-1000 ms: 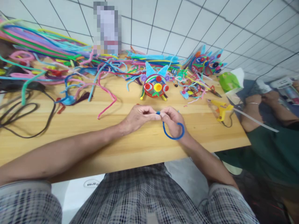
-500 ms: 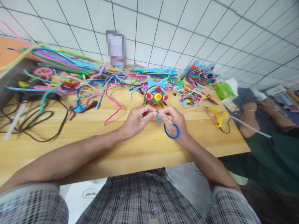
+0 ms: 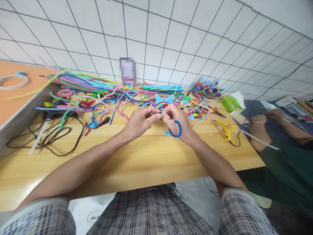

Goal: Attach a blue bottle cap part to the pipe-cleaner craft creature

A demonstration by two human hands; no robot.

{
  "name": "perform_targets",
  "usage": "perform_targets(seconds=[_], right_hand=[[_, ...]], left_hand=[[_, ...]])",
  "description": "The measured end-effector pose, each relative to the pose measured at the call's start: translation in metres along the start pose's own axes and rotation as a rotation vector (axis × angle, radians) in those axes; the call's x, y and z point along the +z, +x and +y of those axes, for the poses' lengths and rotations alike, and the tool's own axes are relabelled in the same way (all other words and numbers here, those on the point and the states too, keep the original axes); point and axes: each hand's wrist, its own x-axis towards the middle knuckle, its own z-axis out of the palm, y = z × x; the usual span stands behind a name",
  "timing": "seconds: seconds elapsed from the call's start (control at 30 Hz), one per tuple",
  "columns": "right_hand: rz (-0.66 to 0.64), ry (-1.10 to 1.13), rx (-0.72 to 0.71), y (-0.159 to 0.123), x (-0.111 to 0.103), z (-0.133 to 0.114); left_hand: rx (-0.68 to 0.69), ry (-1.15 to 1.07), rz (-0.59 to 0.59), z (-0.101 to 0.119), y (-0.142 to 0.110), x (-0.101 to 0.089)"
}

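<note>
My left hand point(image 3: 140, 121) and my right hand point(image 3: 176, 120) meet above the wooden table point(image 3: 146, 153), both pinching one end of a blue pipe cleaner point(image 3: 176, 129). The rest of the pipe cleaner curls into a loop below my right palm. A small light-blue coil point(image 3: 167, 133) lies on the table just under the hands. Behind my fingers stands a round pipe-cleaner figure with blue ears point(image 3: 163, 100), partly hidden by them.
Many loose coloured pipe cleaners point(image 3: 97, 89) cover the back of the table. Black cables point(image 3: 52, 137) lie at the left. A yellow glue gun point(image 3: 225, 129) and scissors point(image 3: 217, 112) lie at the right, near another figure point(image 3: 207, 89). Another person's arm point(image 3: 259, 130) rests past the table's right edge.
My hands have lifted slightly and the blue loop has grown tighter. The camera has tilted up, showing more wall and an orange surface at the left.
</note>
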Motion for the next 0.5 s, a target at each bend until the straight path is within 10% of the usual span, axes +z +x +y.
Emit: perform_targets(seconds=[0.23,0.5], right_hand=[[-0.051,-0.198,-0.214,0.023,-0.017,-0.011],[0.095,0.206,-0.003,0.025,-0.014,-0.015]], left_hand=[[0.214,0.425,-0.062,0.035,0.017,-0.032],[0.141,0.013,0.173,0.038,0.024,-0.005]])
